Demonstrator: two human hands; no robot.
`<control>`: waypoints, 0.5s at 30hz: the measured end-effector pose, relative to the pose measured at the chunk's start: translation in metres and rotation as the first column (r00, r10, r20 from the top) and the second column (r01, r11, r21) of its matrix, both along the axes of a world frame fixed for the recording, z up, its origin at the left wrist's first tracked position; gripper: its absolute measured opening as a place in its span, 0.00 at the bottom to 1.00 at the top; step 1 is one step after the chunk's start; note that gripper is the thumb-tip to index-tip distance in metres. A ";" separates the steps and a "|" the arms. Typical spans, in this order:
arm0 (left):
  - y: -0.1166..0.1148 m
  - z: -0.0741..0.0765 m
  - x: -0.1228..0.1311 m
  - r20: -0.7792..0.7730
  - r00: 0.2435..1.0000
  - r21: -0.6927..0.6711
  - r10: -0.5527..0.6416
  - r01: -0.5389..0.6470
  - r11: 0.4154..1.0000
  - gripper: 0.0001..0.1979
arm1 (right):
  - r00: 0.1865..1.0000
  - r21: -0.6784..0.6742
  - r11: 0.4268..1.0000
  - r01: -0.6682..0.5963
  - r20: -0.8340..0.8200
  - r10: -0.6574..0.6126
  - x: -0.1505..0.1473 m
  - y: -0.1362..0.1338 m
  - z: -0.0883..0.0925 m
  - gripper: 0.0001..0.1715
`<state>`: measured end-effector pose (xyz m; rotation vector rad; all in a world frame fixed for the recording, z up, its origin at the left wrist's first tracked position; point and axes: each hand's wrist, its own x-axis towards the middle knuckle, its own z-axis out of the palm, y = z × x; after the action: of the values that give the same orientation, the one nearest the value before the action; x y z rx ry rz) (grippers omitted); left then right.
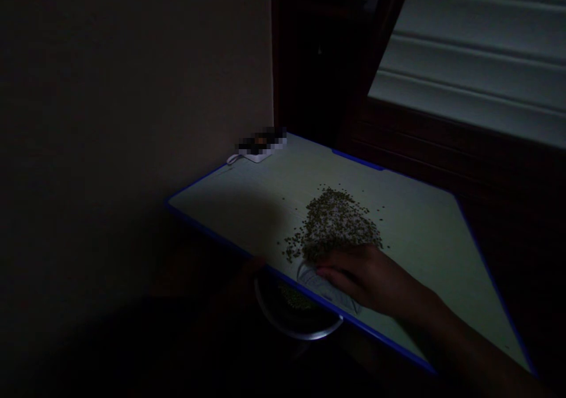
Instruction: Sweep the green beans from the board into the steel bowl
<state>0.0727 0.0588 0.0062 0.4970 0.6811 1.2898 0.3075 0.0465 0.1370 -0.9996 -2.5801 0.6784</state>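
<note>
In the head view I count one pale, blue-edged surface (424, 227), one strapped object (264, 152) at its far corner and one bowl (305, 335) below its near edge. One heap of small, brownish-green seeds (339, 214) lies loosely spread on the surface. My right hand (369, 271) curls at its near side, my left hand (253, 266) is at the edge; I cannot tell whether either grips.

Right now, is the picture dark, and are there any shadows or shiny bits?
Head view: very dark overall, the left hand nearly lost; head view: a soft shadow dims the board at left; head view: the bowl glints along its rim.
</note>
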 end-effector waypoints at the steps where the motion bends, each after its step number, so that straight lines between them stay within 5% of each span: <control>1: 0.000 0.001 0.001 0.001 1.000 -0.005 -0.001 0.001 1.000 0.20 | 1.000 0.006 1.000 -0.002 0.000 0.002 0.000 0.000 0.000 0.16; 15: -0.001 0.009 0.003 0.017 1.000 0.001 0.016 -0.016 1.000 0.21 | 0.999 0.015 0.999 -0.030 0.018 0.030 0.004 0.003 0.001 0.16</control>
<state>0.0756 0.0573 0.0155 0.4821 0.6715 1.3082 0.3117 0.0492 0.1380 -0.9678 -2.6166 0.6587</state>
